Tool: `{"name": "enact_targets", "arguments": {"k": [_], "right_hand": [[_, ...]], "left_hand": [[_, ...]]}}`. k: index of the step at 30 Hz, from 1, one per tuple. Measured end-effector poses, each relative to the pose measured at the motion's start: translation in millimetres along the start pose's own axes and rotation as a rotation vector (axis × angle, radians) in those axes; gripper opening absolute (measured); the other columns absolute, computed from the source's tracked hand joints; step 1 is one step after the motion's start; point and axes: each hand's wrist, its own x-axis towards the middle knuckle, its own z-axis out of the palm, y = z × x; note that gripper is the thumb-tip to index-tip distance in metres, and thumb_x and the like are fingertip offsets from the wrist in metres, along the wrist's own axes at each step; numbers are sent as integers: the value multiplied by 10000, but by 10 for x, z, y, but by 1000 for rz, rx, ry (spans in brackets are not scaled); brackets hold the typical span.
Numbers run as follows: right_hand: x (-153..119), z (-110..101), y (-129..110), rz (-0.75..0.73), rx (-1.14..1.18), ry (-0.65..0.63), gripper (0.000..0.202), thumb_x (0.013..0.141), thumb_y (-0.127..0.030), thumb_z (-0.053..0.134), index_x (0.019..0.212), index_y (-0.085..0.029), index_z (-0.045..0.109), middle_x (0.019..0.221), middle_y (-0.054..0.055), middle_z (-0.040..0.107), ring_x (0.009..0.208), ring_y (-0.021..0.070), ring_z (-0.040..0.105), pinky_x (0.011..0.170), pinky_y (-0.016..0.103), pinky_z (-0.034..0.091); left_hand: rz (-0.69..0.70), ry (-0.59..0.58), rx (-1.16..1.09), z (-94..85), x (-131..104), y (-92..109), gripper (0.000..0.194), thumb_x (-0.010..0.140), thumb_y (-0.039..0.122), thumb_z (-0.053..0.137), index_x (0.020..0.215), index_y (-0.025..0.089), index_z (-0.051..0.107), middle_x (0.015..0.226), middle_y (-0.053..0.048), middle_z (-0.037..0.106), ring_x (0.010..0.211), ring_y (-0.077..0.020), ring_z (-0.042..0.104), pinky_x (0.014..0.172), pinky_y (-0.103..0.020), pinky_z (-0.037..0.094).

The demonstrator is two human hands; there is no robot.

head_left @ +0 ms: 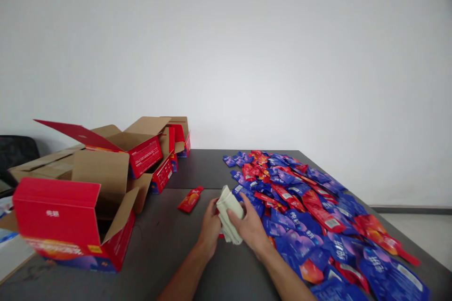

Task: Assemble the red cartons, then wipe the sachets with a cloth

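Between my hands, above the dark table, is a folded pale cloth (230, 214). My left hand (211, 225) is closed on its left side. My right hand (251, 226) grips it from the right, with the thumb laid across the front. A bit of something red shows just below the cloth, mostly hidden by it and my fingers. To the left of my hands a single red pouch (190, 199) lies flat on the table. Close by on the right, blue pouches (296, 235) and red pouches (323, 214) lie heaped together.
Open red cardboard boxes (60, 207) with raised flaps stand along the left side, several more behind the nearest one. The pouch heap covers the right side of the table (158, 244). A black chair (17, 150) is at far left, and a pale wall (226, 56) rises behind.
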Motion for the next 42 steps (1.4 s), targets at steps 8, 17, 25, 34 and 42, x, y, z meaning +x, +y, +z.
{"name": "enact_targets", "arguments": {"k": [8, 17, 25, 34, 42], "right_hand": [[137, -185, 11, 81, 4, 195, 438, 792, -536, 652, 1043, -179, 618, 930, 74, 722, 809, 235, 674, 750, 342, 535], [20, -45, -38, -64, 16, 54, 386, 854, -508, 599, 1059, -181, 612, 960, 67, 697, 841, 206, 638, 784, 320, 521], [-7, -52, -121, 37, 69, -150, 547, 758, -491, 730, 1186, -162, 635, 1065, 90, 726, 906, 251, 682, 782, 359, 564], [73, -277, -188, -36, -169, 181, 453, 830, -493, 642, 1143, -168, 690, 1051, 109, 740, 941, 287, 681, 849, 424, 556], [-24, -123, -67, -559, -572, 67, 435, 736, -81, 563, 1159, -160, 629, 1572, 142, 318, 1462, 335, 255, 1167, 588, 278]], "left_hand": [[-96, 117, -109, -89, 61, 148, 434, 655, 379, 792, 998, 166, 631, 801, -36, 702, 639, -169, 658, 615, -272, 492], [-32, -35, 22, -4, -58, 82, 573, 581, 95, 774, 1117, 183, 592, 967, -57, 721, 862, -219, 679, 751, -303, 520], [-28, 2, -38, -28, -18, 154, 558, 533, 75, 751, 1055, 177, 586, 920, -52, 719, 817, -208, 675, 714, -284, 515], [-58, -111, -224, -105, 13, 203, 525, 507, 39, 517, 1002, 190, 606, 775, 0, 686, 638, -144, 634, 589, -222, 454], [-103, -249, -258, 10, -36, 220, 608, 579, 60, 642, 1177, 174, 642, 963, -61, 727, 791, -181, 663, 691, -252, 477]]}}
